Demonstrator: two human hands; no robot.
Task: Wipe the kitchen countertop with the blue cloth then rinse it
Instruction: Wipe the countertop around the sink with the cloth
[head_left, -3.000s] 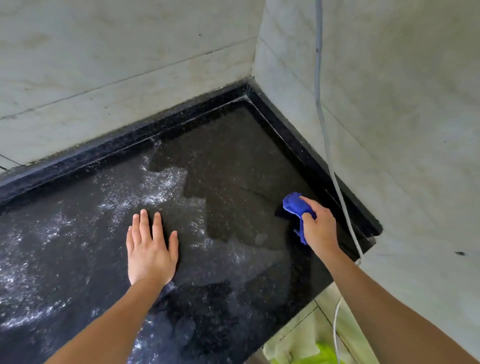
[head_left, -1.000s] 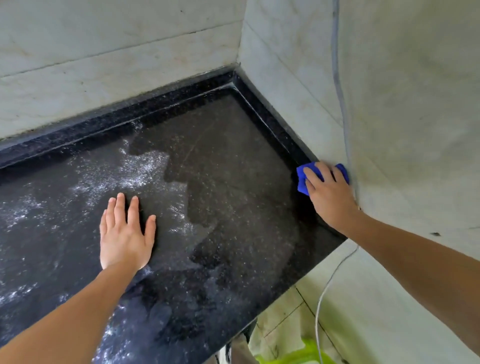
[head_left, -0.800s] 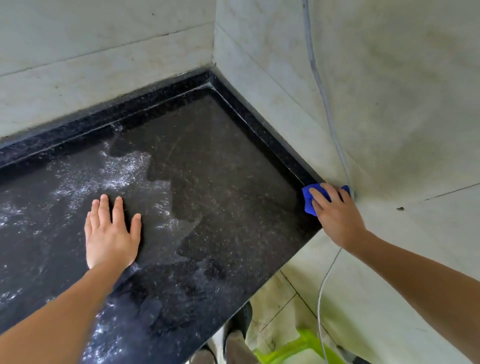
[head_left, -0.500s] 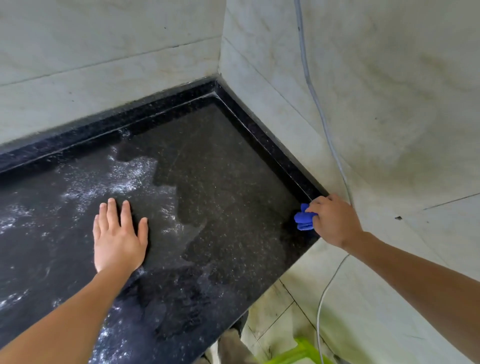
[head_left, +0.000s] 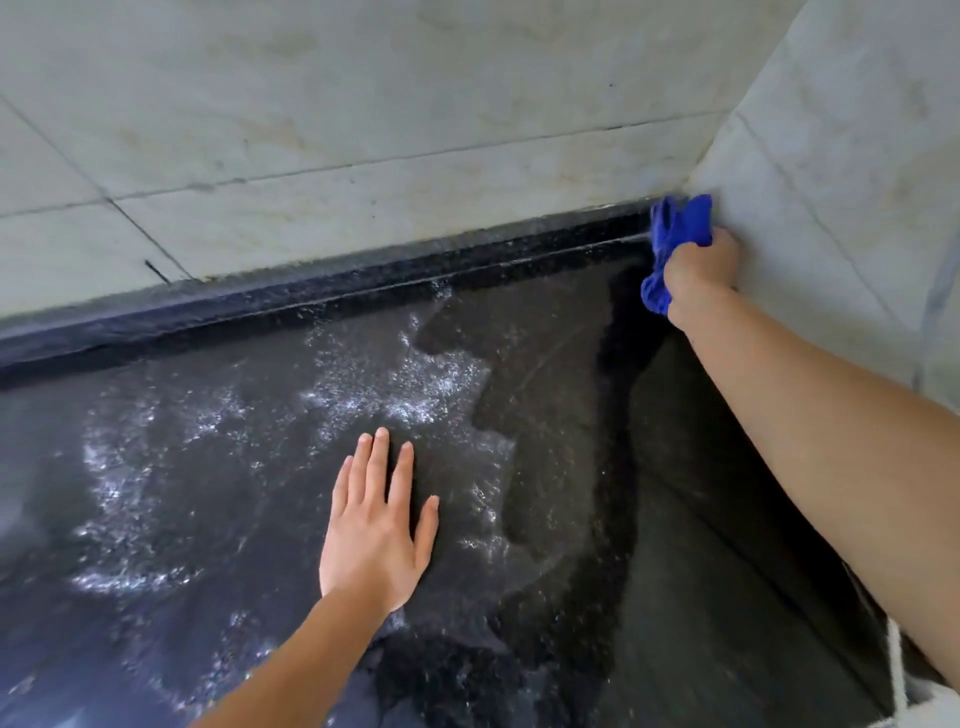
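The black speckled countertop (head_left: 561, 467) fills the lower view, wet with shiny water patches on its left and middle. My right hand (head_left: 701, 270) is clenched around the bunched blue cloth (head_left: 675, 228) and presses it into the far right corner, where the raised black back edge meets the two tiled walls. Part of the cloth hangs below my fist. My left hand (head_left: 376, 530) lies flat, palm down, fingers slightly apart, on the wet middle of the counter, holding nothing.
Pale tiled walls rise behind the counter (head_left: 363, 130) and along its right side (head_left: 831, 156). A raised black rim (head_left: 311, 291) runs along the back wall. A white cord (head_left: 896, 670) shows at the bottom right by the counter's end.
My right hand has carried the blue cloth from the counter's near right edge along the right wall to the far corner. The view has swung left. My left hand has stayed flat.
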